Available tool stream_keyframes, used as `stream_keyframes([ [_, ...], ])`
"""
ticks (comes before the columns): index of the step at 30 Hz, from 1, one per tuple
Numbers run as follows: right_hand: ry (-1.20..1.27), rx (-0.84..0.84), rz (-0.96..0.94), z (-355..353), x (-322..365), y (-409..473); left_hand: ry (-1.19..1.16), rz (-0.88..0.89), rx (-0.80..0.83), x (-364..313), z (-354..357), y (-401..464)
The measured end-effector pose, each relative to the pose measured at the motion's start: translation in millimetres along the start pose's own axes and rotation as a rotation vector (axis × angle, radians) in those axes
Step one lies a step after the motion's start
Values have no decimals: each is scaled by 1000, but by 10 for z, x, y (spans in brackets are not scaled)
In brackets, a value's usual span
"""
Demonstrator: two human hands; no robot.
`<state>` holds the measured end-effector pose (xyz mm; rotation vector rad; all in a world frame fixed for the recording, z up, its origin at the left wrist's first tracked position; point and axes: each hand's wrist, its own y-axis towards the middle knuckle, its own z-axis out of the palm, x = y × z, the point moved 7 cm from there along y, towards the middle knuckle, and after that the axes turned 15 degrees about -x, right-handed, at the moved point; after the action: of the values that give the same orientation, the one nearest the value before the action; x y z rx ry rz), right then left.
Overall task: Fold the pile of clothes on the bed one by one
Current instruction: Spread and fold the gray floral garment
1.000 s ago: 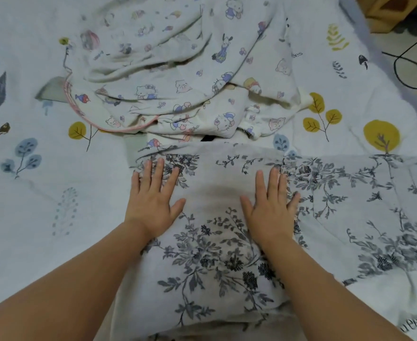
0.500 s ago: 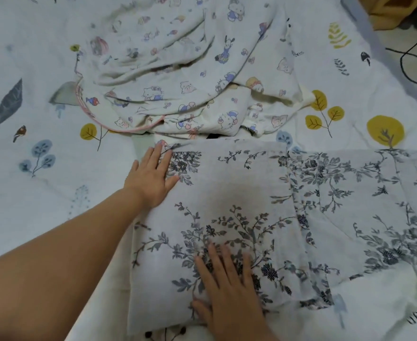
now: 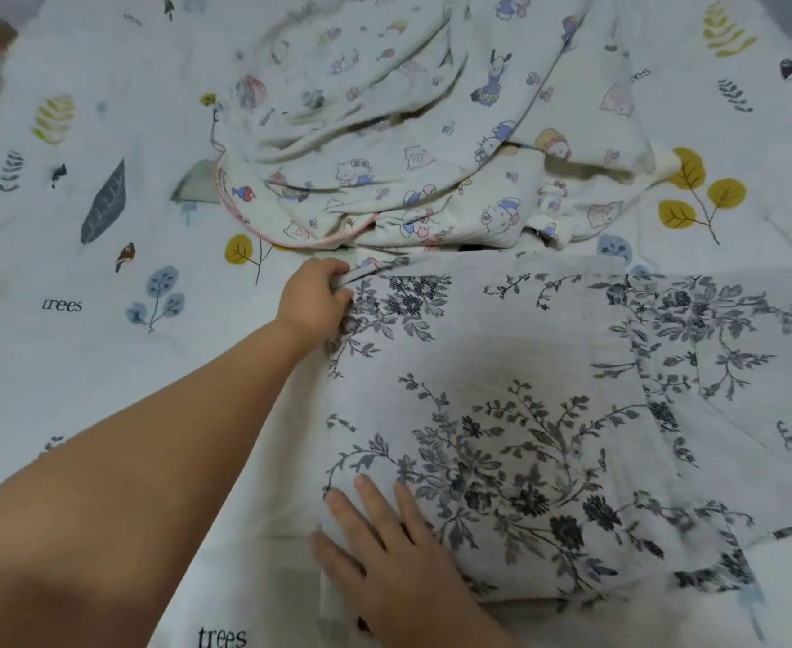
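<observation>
The left hand [image 3: 315, 299], a little left of the frame's centre, has its fingers curled round the far left corner of the floral cloth [image 3: 548, 413], pinching the edge so a small fold of fabric stands up over the knuckles. Its bare forearm runs down to the lower left of the frame. The right hand [image 3: 384, 549], at bottom centre, lies flat on the near left part of the same cloth, fingers straight and slightly spread, palm down, holding nothing.

The floral cloth fills the centre and right of the frame and runs off the right edge. It is white, printed with dark grey-blue sprays of leaves and flowers, densest in a large bouquet just right of the right hand and in a lacy patch beside the left hand. It lies mostly flat on the bed; a seam or overlapped layer curves down its right half, and its near edge looks rumpled toward the lower right.

Beyond it, at upper centre, the pile [image 3: 431, 133] sits bunched: cream fabric with small cartoon characters and a pink-trimmed hem, its near edge touching the floral cloth's far edge.

Under everything is the sheet [image 3: 81, 254], white with leaves, yellow trees, a small bird and the word "trees".
</observation>
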<state>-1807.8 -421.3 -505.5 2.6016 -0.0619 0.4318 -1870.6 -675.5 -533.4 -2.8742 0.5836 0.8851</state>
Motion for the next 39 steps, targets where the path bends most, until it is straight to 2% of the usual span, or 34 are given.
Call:
stream_keyframes([
  [4,-19,40,20,66,-50,50,-176,-219,33,177,19,160],
  [8,-1,20,-3,-65,-72,100,-295,-274,103,176,5,286],
  [12,118,-24,-64,-230,-30,49,-597,-428,290,109,-7,389],
  [14,113,-24,-82,-218,-9,-3,-628,-488,303,71,15,382],
  [16,68,59,-57,-101,27,-37,-362,-370,137,47,-27,404],
  [18,0,139,-30,55,89,-79,-11,-124,-113,-97,-159,388],
  [19,20,180,2,124,113,-100,85,-3,-206,-214,-207,328],
  [21,20,156,12,140,126,-97,112,250,-313,-483,-227,113],
  [23,-19,17,-13,11,28,-20,100,530,-295,-710,-107,-215],
  [25,-21,-57,181,-207,-303,83,169,685,-111,-733,138,-508],
  [26,-112,-50,305,-264,-526,91,241,695,4,-645,269,-588],
  [28,-311,194,512,-227,-906,-18,379,662,161,-397,480,-624],
  [29,-345,311,561,-159,-997,-124,427,651,189,-312,545,-612],
  [31,-336,402,598,-34,-1064,-331,488,656,198,-254,634,-591],
  [36,-324,418,609,14,-1075,-392,610,653,244,-263,687,-593],
  [39,-296,356,571,-138,-1048,-292,631,604,260,-404,599,-637],
])
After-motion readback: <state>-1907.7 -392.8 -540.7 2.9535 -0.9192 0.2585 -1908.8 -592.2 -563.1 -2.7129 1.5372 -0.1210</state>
